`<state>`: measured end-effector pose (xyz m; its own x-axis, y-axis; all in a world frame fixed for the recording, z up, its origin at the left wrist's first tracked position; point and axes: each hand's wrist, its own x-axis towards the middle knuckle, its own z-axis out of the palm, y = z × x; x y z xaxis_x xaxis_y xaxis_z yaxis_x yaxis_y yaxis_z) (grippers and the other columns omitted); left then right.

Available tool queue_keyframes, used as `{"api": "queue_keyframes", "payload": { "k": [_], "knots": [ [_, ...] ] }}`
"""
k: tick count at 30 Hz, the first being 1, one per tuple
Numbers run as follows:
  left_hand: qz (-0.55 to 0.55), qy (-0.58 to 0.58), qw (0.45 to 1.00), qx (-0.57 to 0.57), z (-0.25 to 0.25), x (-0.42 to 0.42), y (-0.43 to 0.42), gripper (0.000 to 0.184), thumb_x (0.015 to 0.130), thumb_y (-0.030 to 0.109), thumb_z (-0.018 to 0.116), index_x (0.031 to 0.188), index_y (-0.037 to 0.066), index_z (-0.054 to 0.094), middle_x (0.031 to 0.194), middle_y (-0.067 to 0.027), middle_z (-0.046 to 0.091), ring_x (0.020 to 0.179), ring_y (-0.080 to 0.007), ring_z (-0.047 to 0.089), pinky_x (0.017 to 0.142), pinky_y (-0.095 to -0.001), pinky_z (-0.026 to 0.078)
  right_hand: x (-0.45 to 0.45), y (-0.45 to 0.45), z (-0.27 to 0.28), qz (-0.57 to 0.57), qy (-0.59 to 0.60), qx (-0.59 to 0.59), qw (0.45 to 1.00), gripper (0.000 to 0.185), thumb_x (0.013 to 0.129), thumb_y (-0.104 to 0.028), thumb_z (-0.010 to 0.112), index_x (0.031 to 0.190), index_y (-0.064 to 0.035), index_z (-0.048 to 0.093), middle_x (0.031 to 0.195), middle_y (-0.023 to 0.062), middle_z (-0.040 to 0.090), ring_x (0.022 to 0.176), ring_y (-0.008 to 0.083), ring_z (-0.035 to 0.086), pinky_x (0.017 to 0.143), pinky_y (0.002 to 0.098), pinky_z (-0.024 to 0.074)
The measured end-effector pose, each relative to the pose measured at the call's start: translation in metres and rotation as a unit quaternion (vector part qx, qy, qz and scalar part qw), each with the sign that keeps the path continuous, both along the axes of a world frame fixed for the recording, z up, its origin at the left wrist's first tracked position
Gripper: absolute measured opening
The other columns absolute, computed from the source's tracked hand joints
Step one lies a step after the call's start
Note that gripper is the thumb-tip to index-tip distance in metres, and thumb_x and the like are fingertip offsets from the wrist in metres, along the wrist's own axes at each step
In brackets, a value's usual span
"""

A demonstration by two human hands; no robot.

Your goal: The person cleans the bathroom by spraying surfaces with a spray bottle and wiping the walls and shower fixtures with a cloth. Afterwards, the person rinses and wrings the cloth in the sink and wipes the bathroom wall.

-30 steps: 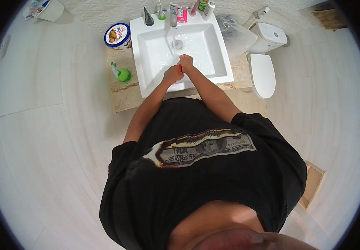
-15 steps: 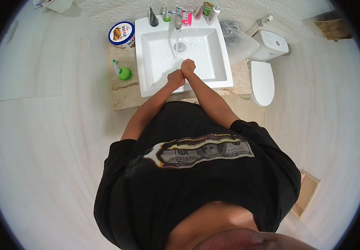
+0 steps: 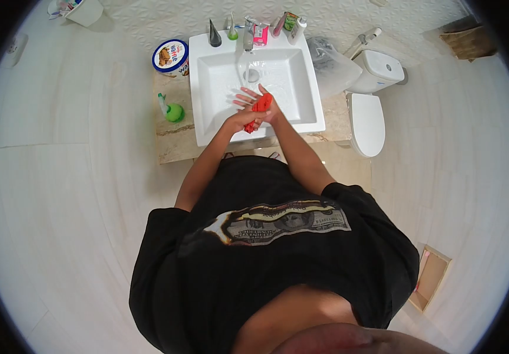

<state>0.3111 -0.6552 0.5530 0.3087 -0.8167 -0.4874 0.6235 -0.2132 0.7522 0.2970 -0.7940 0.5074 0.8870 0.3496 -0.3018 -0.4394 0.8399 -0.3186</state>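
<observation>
- The left hand (image 3: 243, 120) had its fingers closed round the crumpled red cloth (image 3: 263, 104), over the front of the sink (image 3: 198, 94).
- The right hand (image 3: 271, 110) lay against the cloth there, palm up, fingers spread, gripping nothing.
- With only the left hand clamped, a slackened grip could have dropped the cloth into the sink, toward its drain (image 3: 252, 75).

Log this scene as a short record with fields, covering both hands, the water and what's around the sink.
Left hand: closed on a red cloth-like item
Right hand: open, fingers spread, touching the red item
Faucet: running water into the white sink
Left of sink: waffle tub, green spray bottle
Right of sink: plastic bag, toilet with lid down
</observation>
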Motion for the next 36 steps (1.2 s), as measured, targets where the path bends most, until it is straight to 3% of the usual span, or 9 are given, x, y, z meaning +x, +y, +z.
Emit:
{"api": "queue_keyframes", "payload": {
  "k": [7,8,11,12,13,20,26,32,36],
  "knots": [
    [-0.037,0.296,0.912,-0.283,-0.001,0.014,0.006,0.021,0.100,0.032,0.055,0.100,0.011,0.051,0.055,0.0079,0.037,0.043,-0.0056,0.035,0.052,-0.0241,0.034,0.022,-0.008,0.027,0.049,-0.245,0.193,0.949,0.098,0.089,-0.080,0.030,0.151,-0.0038,0.033,0.103,0.0207,0.069,0.118,0.0485,0.055,0.111,0.0592,0.0324],
    [-0.048,0.329,0.890,-0.312,0.003,0.014,0.004,0.023,0.100,0.033,0.055,0.102,0.011,0.051,0.057,0.0076,0.039,0.043,-0.0056,0.035,0.053,-0.0241,0.034,0.023,-0.010,0.028,0.000,-0.252,0.121,0.960,0.085,0.093,-0.073,0.036,0.144,-0.0056,0.045,0.077,0.0105,0.065,0.095,0.0354,0.066,0.101,0.0512,0.0434],
    [-0.049,0.340,0.878,-0.332,0.003,0.011,0.001,0.025,0.098,0.033,0.055,0.107,0.010,0.050,0.063,0.0045,0.044,0.046,-0.0059,0.038,0.054,-0.0246,0.035,0.041,-0.012,0.037,0.031,-0.413,0.226,0.882,0.064,0.099,-0.060,0.042,0.133,-0.0082,0.055,0.056,-0.0006,0.048,0.063,0.0174,0.059,0.085,0.0385,0.0487],
    [-0.035,0.335,0.885,-0.323,0.003,0.013,0.002,0.025,0.098,0.032,0.055,0.107,0.010,0.050,0.064,0.0038,0.045,0.046,-0.0060,0.039,0.055,-0.0249,0.035,0.041,-0.014,0.046,0.025,-0.408,0.173,0.896,0.044,0.102,-0.044,0.047,0.127,-0.0098,0.058,0.049,-0.0051,0.039,0.048,0.0090,0.043,0.075,0.0303,0.0463],
    [-0.021,0.329,0.891,-0.313,0.005,0.014,0.003,0.024,0.098,0.031,0.055,0.108,0.010,0.050,0.064,0.0032,0.045,0.047,-0.0062,0.039,0.055,-0.0252,0.036,0.041,-0.017,0.041,0.018,-0.371,0.150,0.916,0.042,0.102,-0.041,0.048,0.127,-0.0092,0.058,0.049,-0.0044,0.040,0.049,0.0101,0.044,0.075,0.0315,0.0474],
    [0.035,0.027,0.997,0.059,-0.007,0.018,0.002,0.021,0.090,0.023,0.066,0.087,0.010,0.049,0.062,0.0032,0.043,0.046,-0.0075,0.040,0.041,-0.0243,0.032,0.027,-0.024,0.029,0.030,-0.102,-0.070,0.992,0.042,0.096,-0.012,0.055,0.137,-0.0018,0.049,0.058,-0.0020,0.041,0.055,0.0127,0.044,0.077,0.0353,0.0496],
    [0.063,-0.119,0.964,0.227,-0.023,0.012,-0.009,0.025,0.088,0.027,0.065,0.081,0.008,0.051,0.062,-0.0004,0.049,0.044,-0.0105,0.044,0.038,-0.0277,0.035,0.031,-0.009,0.000,-0.040,0.041,-0.130,0.990,0.034,0.093,-0.001,0.049,0.127,0.0005,0.050,0.059,0.0002,0.044,0.054,0.0143,0.047,0.078,0.0387,0.0532],
    [0.102,-0.238,0.931,0.259,-0.046,0.013,-0.013,0.034,0.087,0.036,0.066,0.074,0.008,0.052,0.060,-0.0016,0.051,0.041,-0.0112,0.046,0.036,-0.0293,0.036,0.039,0.009,-0.006,-0.100,0.073,-0.350,0.929,0.024,0.089,0.003,0.041,0.108,0.0028,0.056,0.061,0.0067,0.052,0.052,0.0169,0.053,0.059,0.0361,0.0540],
    [0.074,-0.410,0.868,0.271,-0.078,0.019,-0.015,0.035,0.087,0.036,0.064,0.074,0.003,0.061,0.068,-0.0115,0.065,0.056,-0.0253,0.063,0.049,-0.0388,0.048,0.043,0.021,-0.023,-0.170,0.083,-0.416,0.890,0.022,0.088,0.001,0.039,0.089,0.0034,0.062,0.056,0.0099,0.052,0.041,0.0174,0.048,0.040,0.0346,0.0442]
  ]
}}
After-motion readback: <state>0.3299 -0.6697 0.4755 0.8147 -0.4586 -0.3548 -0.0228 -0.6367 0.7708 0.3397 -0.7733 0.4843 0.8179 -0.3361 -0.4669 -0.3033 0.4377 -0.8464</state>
